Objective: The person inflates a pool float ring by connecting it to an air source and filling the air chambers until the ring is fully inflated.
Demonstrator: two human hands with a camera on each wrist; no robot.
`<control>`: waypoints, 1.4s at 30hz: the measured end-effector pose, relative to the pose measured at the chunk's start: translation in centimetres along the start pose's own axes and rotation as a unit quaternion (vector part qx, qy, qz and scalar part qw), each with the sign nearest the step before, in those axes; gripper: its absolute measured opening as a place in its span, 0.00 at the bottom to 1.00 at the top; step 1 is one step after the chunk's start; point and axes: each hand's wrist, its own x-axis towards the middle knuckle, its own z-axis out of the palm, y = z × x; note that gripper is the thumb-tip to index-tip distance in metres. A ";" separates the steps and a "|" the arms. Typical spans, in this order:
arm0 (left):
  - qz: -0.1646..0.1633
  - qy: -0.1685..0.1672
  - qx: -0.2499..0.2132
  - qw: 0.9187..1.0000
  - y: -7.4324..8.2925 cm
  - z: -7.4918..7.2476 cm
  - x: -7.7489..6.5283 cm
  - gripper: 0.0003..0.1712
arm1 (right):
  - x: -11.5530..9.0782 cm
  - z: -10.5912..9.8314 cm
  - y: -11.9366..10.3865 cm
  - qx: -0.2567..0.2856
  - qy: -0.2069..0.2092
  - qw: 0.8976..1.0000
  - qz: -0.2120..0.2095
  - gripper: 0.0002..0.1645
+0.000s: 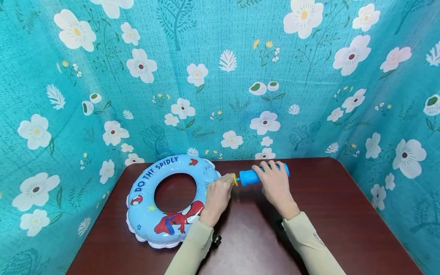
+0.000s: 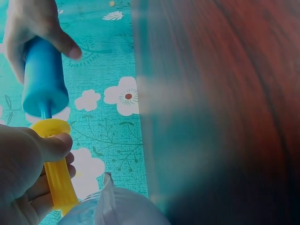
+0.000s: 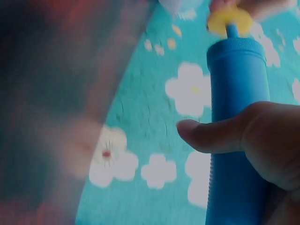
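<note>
A light blue swim ring (image 1: 144, 217) with a cartoon figure and "DO THE SPIDEY" lettering lies puffed out at the left of the table. Beside its right edge, my left hand (image 1: 219, 194) grips the yellow end piece (image 2: 60, 180) of a hand pump, thumb across it just below its round flange. The lower tip of this piece meets the clear edge of the ring in the left wrist view. My right hand (image 1: 275, 183) wraps round the pump's blue barrel (image 3: 239, 79), tilted slightly up to the right. A short blue rod joins barrel and yellow piece.
The dark red-brown table (image 1: 330, 214) has rounded back corners. A turquoise curtain (image 1: 220, 95) with white flowers hangs behind it and along both sides. A small black object (image 1: 215, 238) shows at the left cuff.
</note>
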 end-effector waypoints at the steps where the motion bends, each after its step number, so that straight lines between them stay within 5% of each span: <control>1: 0.000 0.001 0.000 1.000 -0.1 0.1 0.0 0.03 | 0.0 -0.2 0.6 0.010 0.005 1.000 0.003 0.34; 9: -0.006 0.007 -0.001 1.000 -0.2 0.3 0.1 0.06 | -0.8 -2.4 5.7 0.021 0.018 0.999 0.044 0.35; 14: -0.009 0.005 0.005 1.000 -0.2 0.2 0.1 0.06 | -1.1 -2.9 6.9 0.003 0.019 0.998 0.060 0.35; 31: 0.000 0.025 0.008 1.000 0.3 0.2 -0.2 0.05 | -0.2 0.3 -0.9 -0.045 0.027 0.999 0.009 0.22; 42: -0.003 0.010 0.007 1.000 0.1 0.1 -0.3 0.07 | -0.2 0.5 -2.0 -0.039 -0.007 0.999 0.008 0.33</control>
